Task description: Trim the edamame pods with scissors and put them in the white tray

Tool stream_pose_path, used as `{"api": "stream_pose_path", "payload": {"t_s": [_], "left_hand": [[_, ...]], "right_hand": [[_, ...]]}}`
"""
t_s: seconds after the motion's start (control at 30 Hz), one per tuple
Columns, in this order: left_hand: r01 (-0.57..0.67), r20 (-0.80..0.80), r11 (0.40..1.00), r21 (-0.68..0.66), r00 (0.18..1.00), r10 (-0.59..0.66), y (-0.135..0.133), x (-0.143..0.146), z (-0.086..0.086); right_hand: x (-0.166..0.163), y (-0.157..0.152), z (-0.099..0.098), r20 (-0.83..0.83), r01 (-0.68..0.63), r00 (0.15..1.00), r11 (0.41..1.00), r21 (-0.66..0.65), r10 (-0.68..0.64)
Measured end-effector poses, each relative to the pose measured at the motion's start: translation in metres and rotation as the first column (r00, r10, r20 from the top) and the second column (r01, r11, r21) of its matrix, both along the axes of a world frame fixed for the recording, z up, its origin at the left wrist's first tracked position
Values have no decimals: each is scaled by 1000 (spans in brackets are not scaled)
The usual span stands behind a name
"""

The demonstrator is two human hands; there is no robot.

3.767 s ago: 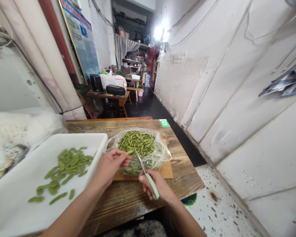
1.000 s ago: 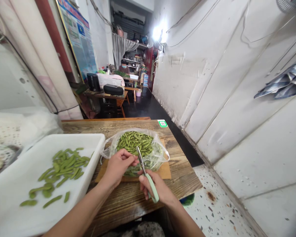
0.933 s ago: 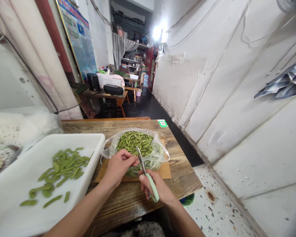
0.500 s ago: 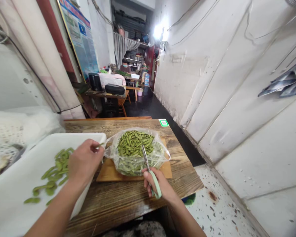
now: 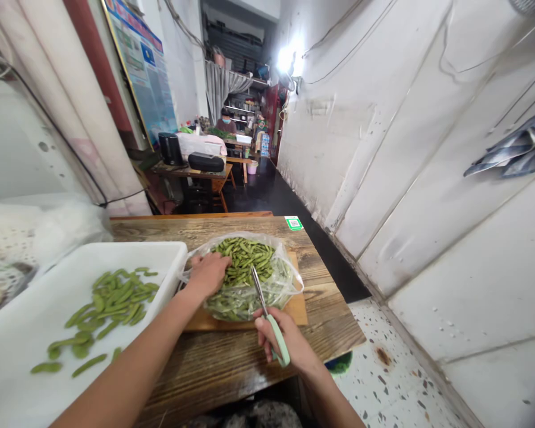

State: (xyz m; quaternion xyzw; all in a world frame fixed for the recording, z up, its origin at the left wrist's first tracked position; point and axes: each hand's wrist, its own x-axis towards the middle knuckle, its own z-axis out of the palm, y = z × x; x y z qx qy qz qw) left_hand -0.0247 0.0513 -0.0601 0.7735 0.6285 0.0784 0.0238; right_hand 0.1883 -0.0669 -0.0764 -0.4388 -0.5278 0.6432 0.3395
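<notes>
My left hand (image 5: 208,274) reaches over the near-left rim of a clear plastic bag (image 5: 289,274), its fingers extended onto the green soybean pods (image 5: 245,252) heaped inside. The thumb and what lies under the palm are hidden. In my right hand (image 5: 280,336) is a pair of scissors (image 5: 274,333) with pale green handles. Their blades point up and away over the near side of the bag, almost closed. Left of the bag, a white plastic tray (image 5: 173,252) holds more loose pods (image 5: 116,294).
The bag rests on a wooden board (image 5: 301,309) on a wood-grain table (image 5: 325,297). A QR code card (image 5: 294,223) lies at the far corner. White wall panels run along the right. Farther back, a person (image 5: 226,123) sits behind another table.
My left hand has moved right, from the tray's edge to the pods in the bag; the pod it pinched no longer shows. My right hand and the scissors have barely moved.
</notes>
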Motion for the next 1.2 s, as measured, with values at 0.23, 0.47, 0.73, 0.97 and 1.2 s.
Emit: {"api": "stream_pose_path", "payload": {"t_s": [0.23,0.47,0.73,0.97,1.2], "left_hand": [[79,120,997,-19,990,-76,-14,-5,12],[112,627,977,-181,779,27,-42,0,33],[83,817,964,-252,552,166,-60,7,37],[-173,821,950,-260,479,311,-65,7,45],[-85,878,948,-306,359,316,-74,16,39]], "right_hand": [[-2,2,-1,2,2,1000,1000,11,-2],[-7,2,2,21,13,1000,1000,16,-14],[-8,2,7,79,-4,997,999,47,1],[-12,2,2,37,-20,999,999,42,18],[-14,2,5,13,-88,996,996,-17,88]]}}
